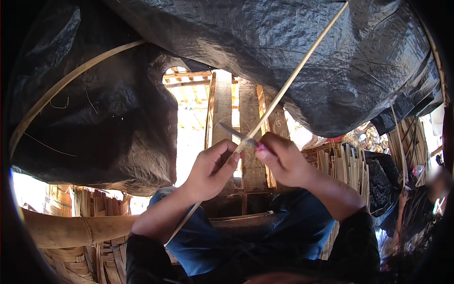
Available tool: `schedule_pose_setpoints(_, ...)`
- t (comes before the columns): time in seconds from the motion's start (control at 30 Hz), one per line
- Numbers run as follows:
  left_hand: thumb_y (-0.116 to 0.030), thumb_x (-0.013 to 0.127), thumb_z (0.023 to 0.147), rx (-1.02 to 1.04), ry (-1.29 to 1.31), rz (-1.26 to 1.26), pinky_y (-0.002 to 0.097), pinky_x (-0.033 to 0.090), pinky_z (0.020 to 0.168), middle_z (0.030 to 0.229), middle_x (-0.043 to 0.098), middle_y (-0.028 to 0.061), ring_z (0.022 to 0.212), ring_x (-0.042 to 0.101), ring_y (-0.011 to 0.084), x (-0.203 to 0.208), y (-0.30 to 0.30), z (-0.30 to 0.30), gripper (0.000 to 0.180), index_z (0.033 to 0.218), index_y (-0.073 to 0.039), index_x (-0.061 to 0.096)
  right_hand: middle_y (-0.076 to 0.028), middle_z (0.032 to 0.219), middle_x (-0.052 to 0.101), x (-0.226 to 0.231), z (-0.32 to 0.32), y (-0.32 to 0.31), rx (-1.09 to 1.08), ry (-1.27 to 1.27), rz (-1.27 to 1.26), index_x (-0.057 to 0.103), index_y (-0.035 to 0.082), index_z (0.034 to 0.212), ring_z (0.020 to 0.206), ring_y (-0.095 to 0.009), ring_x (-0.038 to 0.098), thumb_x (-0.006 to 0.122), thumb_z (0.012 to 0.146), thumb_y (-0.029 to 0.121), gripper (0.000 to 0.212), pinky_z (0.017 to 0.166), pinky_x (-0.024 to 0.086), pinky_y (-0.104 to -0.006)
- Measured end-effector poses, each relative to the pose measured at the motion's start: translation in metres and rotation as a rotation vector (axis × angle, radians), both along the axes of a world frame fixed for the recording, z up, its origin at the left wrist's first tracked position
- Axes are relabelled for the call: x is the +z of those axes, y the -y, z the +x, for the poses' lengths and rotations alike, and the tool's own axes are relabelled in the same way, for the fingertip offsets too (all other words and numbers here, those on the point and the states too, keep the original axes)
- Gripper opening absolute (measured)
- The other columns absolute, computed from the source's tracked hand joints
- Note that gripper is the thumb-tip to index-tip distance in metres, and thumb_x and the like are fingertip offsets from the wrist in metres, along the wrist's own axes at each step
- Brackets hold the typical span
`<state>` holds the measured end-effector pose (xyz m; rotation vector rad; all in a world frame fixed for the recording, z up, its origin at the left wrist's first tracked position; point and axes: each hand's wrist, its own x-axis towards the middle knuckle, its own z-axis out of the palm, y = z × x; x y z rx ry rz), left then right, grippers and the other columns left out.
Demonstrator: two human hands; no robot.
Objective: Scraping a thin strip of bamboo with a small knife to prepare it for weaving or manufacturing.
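A long, pale strip of bamboo or cane [298, 69] slants from the upper right down past my left thigh. My left hand [213, 170] is closed around it at mid-length, thumb and fingers pinching it. In my right hand [286, 161] is a knife, its handle mostly hidden by the fingers; a bit of pink shows there. The grey knife blade [231, 130] points up and to the left and crosses the strip just above my left fingertips, touching or nearly touching it.
Black plastic sheeting [331, 57] hangs in front and at the left [94, 109]. Wooden planks [249, 118] stand beyond my hands. A thick bamboo pole [71, 230] lies at lower left, near woven bamboo. Split bamboo slats [345, 165] stand at right. Blue trousers [198, 241] cover my legs.
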<state>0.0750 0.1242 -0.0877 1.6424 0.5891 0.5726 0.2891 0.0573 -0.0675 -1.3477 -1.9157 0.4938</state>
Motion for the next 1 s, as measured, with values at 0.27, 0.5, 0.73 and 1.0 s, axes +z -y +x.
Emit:
schedule_pose_setpoints(0.27, -0.008, 0.051, 0.096, 0.026, 0.16, -0.068, 0.0235, 0.034, 0.052, 0.071, 0.05, -0.0017, 0.061, 0.041, 0.0036, -0.005, 0.005, -0.005, 0.014, 0.105, 0.0, 0.058, -0.013, 0.071, 0.058, -0.016, -0.019, 0.012, -0.004, 0.271, 0.112, 0.049, 0.002, 0.091, 0.054, -0.032, 0.06, 0.058, 0.093, 0.019, 0.019, 0.048, 0.046, -0.04)
schedule_pose_setpoints(0.5, -0.009, 0.049, 0.095, -0.01, -0.112, 0.2, 0.0266, 0.04, 0.058, 0.071, 0.054, 0.0085, 0.065, 0.049, 0.0093, -0.02, 0.004, -0.005, 0.016, 0.107, 0.0, 0.057, -0.013, 0.071, 0.06, -0.02, -0.031, 0.022, -0.04, 0.321, 0.069, 0.05, 0.002, 0.088, 0.054, -0.032, 0.061, 0.056, 0.094, 0.023, 0.023, 0.047, 0.048, -0.04)
schedule_pose_setpoints(0.73, -0.011, 0.045, 0.095, -0.009, -0.006, 0.197, 0.035, 0.044, 0.064, 0.075, 0.059, 0.016, 0.068, 0.058, 0.0264, -0.03, 0.009, 0.004, 0.017, 0.102, 0.0, 0.056, -0.015, 0.067, 0.06, -0.032, -0.038, 0.029, -0.147, 0.357, -0.003, 0.051, 0.002, 0.088, 0.055, -0.033, 0.061, 0.054, 0.095, 0.024, 0.023, 0.048, 0.049, -0.0423)
schedule_pose_setpoints(1.0, -0.008, 0.046, 0.093, 0.015, -0.117, 0.242, 0.0394, 0.043, 0.058, 0.068, 0.056, 0.0197, 0.06, 0.056, 0.0313, -0.024, 0.015, -0.002, 0.013, 0.096, 0.001, 0.054, -0.016, 0.063, 0.058, -0.03, -0.041, 0.032, -0.218, 0.377, -0.041, 0.051, 0.003, 0.091, 0.054, -0.036, 0.06, 0.052, 0.096, 0.025, 0.022, 0.048, 0.047, -0.0455)
